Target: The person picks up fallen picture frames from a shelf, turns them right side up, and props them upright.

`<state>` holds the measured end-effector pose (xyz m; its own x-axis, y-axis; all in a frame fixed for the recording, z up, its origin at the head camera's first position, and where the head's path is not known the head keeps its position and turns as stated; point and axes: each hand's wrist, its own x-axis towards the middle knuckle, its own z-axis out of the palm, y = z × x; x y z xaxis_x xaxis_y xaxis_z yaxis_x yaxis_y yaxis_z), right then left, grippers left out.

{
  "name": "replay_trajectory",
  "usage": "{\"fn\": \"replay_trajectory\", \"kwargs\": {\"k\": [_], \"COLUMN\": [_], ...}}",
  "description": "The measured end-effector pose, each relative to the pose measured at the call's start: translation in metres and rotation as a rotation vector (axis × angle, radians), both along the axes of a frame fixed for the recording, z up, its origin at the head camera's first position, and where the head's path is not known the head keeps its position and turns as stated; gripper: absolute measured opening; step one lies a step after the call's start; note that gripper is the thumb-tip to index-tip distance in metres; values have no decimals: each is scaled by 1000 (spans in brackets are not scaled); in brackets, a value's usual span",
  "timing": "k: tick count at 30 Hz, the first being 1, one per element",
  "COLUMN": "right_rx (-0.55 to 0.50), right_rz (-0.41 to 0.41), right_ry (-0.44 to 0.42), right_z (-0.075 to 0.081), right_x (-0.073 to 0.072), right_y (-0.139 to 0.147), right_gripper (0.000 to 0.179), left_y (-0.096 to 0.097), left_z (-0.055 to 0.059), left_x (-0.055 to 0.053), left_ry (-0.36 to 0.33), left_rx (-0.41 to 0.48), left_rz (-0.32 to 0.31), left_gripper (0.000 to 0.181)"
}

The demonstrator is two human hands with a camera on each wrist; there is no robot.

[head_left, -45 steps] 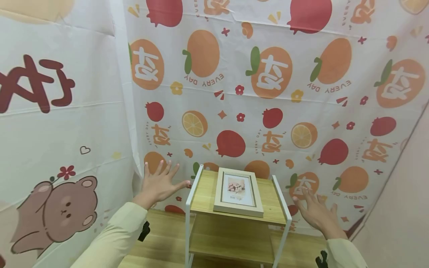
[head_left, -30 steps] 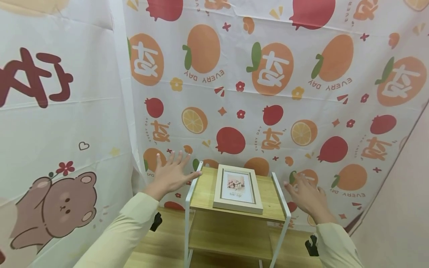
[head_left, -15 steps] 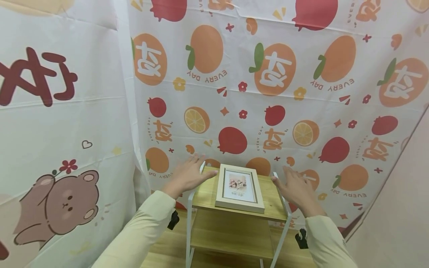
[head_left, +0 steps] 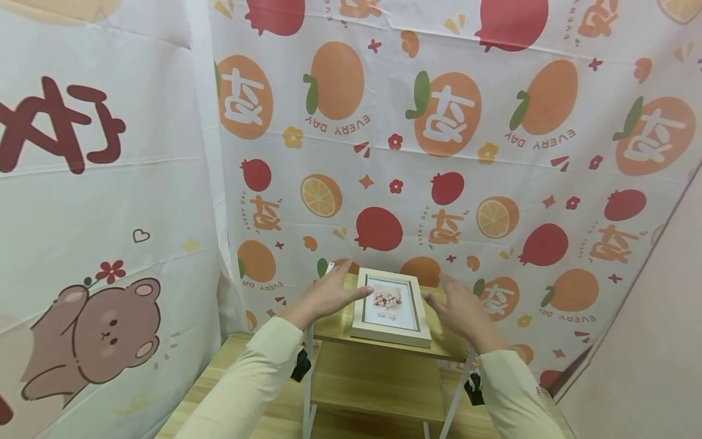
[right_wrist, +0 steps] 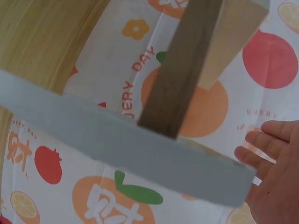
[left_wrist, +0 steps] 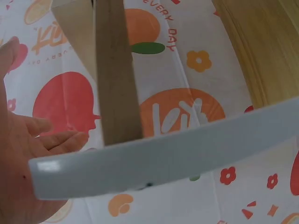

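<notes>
Atop the pale wooden shelf (head_left: 333, 328) lay a cream picture frame (head_left: 390, 308), face up. Near its left side hovered the left hand (head_left: 328, 296), fingers extended, thumb wide; near its right, the right hand (head_left: 460, 311), likewise spread. Fruit-printed cloth (head_left: 351, 155) hung behind.

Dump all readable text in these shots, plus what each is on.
"EVERY DAY": repeated on the back cloth
"财" (likely): also repeated on the back cloth
"安" (likely, turned sideways): left cloth
"free style" (likely, blurred): print in the photo frame
Line just above "free style": too small to read
</notes>
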<state>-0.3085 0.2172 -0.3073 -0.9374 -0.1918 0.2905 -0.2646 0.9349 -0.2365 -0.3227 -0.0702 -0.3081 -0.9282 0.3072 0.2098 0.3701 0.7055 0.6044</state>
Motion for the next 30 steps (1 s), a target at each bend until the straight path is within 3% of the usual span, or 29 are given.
{"fn": "replay_trajectory", "kwargs": {"k": [6, 12, 24, 30], "right_rx": [-16, -38, 64, 81], "right_rz": [15, 16, 22, 2], "right_ry": [-47, -68, 30, 44], "right_z": [-6, -13, -28, -29], "right_x": [-1, -4, -5, -6], "right_y": [-9, -12, -10, -11], "right_gripper": [79, 74, 68, 67], "left_y": [1, 3, 8, 10], "left_z": [-7, -12, -14, -17], "left_x": [-5, -9, -10, -10], "left_ry": [-8, -2, 4, 40], "left_rx": [36, 14, -41, -61], "left_rz": [-1, -3, -3, -31], "left_gripper": [96, 94, 85, 76]}}
